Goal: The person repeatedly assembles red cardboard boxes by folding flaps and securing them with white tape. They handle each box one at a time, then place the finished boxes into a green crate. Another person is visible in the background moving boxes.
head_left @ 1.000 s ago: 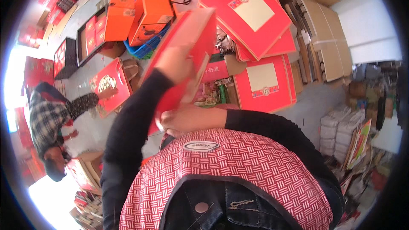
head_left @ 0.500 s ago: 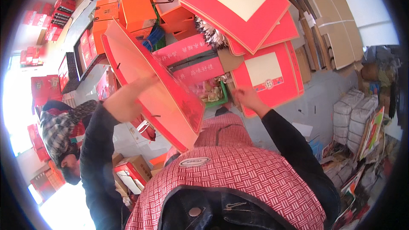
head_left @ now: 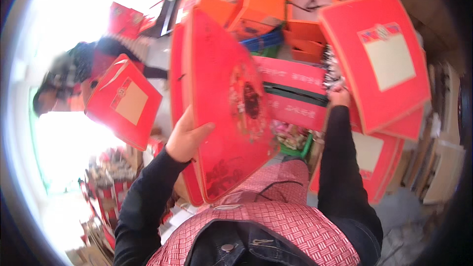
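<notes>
Orange boxes (head_left: pixel 258 7) are piled at the back, with a blue basket (head_left: pixel 263 45) just below them. A long red box (head_left: pixel 295 111) is in the middle, near a green basket (head_left: pixel 308 147). On the right, a pile of red sheets (head_left: pixel 345 19) leans over some silvery strips (head_left: pixel 331 64). A big red card (head_left: pixel 224 79) is in front of the person and hides one end of the red box. The left hand (head_left: pixel 187 138) pinches its edge, thumb flat on the front. The right hand (head_left: pixel 339 97) is at the strips' bottom end, but I cannot tell if its fingers pinch them.
</notes>
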Available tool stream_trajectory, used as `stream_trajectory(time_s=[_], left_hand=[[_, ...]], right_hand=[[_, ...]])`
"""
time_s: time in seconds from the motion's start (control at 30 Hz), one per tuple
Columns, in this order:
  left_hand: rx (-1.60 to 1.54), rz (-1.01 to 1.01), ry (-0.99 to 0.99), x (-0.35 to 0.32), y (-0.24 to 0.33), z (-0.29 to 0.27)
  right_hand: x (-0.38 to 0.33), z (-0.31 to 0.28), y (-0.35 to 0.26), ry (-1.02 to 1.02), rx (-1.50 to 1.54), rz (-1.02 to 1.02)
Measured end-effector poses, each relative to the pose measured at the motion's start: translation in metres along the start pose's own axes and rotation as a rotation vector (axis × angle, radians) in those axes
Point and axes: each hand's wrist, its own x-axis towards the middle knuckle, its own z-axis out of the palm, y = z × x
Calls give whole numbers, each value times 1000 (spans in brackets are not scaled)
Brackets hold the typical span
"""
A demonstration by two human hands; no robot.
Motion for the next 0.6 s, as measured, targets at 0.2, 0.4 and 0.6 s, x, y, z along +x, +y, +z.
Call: stream_trajectory(time_s=[0.2, 0.4, 0.6], left_hand=[[-149, 2, 126, -21, -17, -17], [-182, -15, 70, -28, -30, -54], [-316, 103, 148, 13, -42, -95]], right_hand=[[-41, 2, -52, 616, 129, 45], [-157, -55, -257, 219, 83, -649], [-268, -65, -416, -595, 182, -630]])
